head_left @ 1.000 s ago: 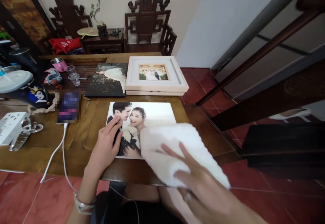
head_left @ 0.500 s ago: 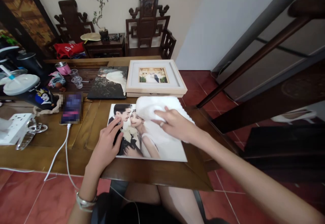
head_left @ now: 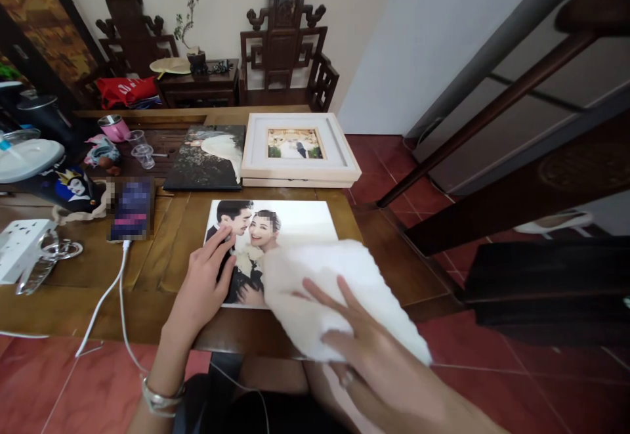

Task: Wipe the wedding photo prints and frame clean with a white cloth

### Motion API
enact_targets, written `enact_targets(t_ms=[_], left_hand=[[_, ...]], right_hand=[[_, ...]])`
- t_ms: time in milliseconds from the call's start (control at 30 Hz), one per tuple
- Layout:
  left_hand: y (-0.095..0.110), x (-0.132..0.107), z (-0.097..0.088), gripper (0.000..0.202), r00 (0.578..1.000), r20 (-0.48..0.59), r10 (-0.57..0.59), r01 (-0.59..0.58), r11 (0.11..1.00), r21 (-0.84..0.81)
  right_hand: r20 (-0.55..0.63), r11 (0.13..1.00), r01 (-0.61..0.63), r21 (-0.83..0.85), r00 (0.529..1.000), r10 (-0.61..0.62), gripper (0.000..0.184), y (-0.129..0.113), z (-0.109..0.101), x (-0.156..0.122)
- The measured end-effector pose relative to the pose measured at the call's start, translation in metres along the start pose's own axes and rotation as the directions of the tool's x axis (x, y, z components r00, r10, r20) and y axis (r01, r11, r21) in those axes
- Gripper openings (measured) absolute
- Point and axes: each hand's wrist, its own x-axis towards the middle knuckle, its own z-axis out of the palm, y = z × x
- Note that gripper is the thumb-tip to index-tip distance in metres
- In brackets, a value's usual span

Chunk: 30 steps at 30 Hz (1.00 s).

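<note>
A wedding photo print (head_left: 252, 260), showing two people, lies flat near the front edge of the wooden table. My left hand (head_left: 210, 275) rests on its left side with the fingers stretched out. My right hand (head_left: 361, 342) grips a white fluffy cloth (head_left: 329, 263), partly bunched under the fingers. The cloth covers the lower right of the photo and hangs past the table's front edge. Behind the photo are a dark-covered album (head_left: 204, 158) and a pale wooden box (head_left: 300, 181) with a small framed picture in its lid.
At the left are a phone (head_left: 132, 209) on a white cable (head_left: 123, 289), a power strip (head_left: 20, 250), a clear hair claw (head_left: 46, 257) and a lidded cup (head_left: 73, 188). Small clear cups (head_left: 142, 151) stand farther back. A dark wooden chair (head_left: 418, 243) is close on the right.
My right hand has drawn the white cloth toward me, from the photo's upper right to its lower right and over the table edge. My left hand stays on the photo.
</note>
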Motion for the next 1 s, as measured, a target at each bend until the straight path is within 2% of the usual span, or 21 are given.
enact_targets(t_ms=[100,200,300,367,500,600,700,833,900,1000], left_hand=[[0.001,0.000,0.000,0.035,1.000,0.011,-0.009,0.009,1.000,0.009],[0.000,0.000,0.000,0.037,1.000,0.028,-0.015,0.015,1.000,0.024],[-0.001,-0.001,0.000,0.038,0.999,0.030,-0.021,0.020,0.999,0.024],[-0.001,-0.001,0.000,0.039,0.999,0.029,-0.026,0.026,0.999,0.021],[-0.001,-0.001,-0.001,0.040,0.999,0.032,-0.027,0.027,1.000,0.017],[0.000,-0.001,-0.002,0.043,0.999,0.035,-0.034,0.033,0.999,0.012],[0.001,-0.001,-0.001,0.047,0.998,0.027,-0.051,0.051,0.999,0.011],[0.000,-0.001,0.001,0.050,0.996,0.037,-0.083,0.082,0.996,0.031],[-0.001,-0.002,0.003,0.050,0.996,0.040,-0.084,0.082,0.996,0.044],[-0.004,-0.001,0.004,0.050,0.998,0.025,-0.061,0.059,0.997,0.055]], right_hand=[[0.036,0.999,-0.021,0.031,0.999,0.020,0.024,-0.015,-0.002,-0.014],[0.084,0.998,-0.018,0.060,0.996,0.012,0.025,-0.014,-0.005,-0.006],[0.137,0.998,-0.023,0.052,0.990,0.015,0.032,0.003,-0.007,0.024],[0.131,0.999,-0.036,0.023,0.991,0.032,0.034,0.020,-0.008,0.053],[0.025,0.996,-0.082,-0.022,0.996,0.082,0.031,0.054,-0.006,0.107],[-0.034,0.994,-0.106,-0.037,0.994,0.104,0.031,0.063,-0.003,0.123],[-0.018,0.995,-0.099,-0.015,0.995,0.099,0.033,0.050,0.001,0.107],[0.043,0.999,-0.052,0.009,0.998,0.052,0.037,0.013,0.009,0.051],[0.052,0.999,-0.028,0.020,0.998,0.027,0.033,-0.003,0.015,0.023],[0.089,0.998,0.036,0.047,0.995,-0.040,0.028,-0.018,0.019,-0.002]])
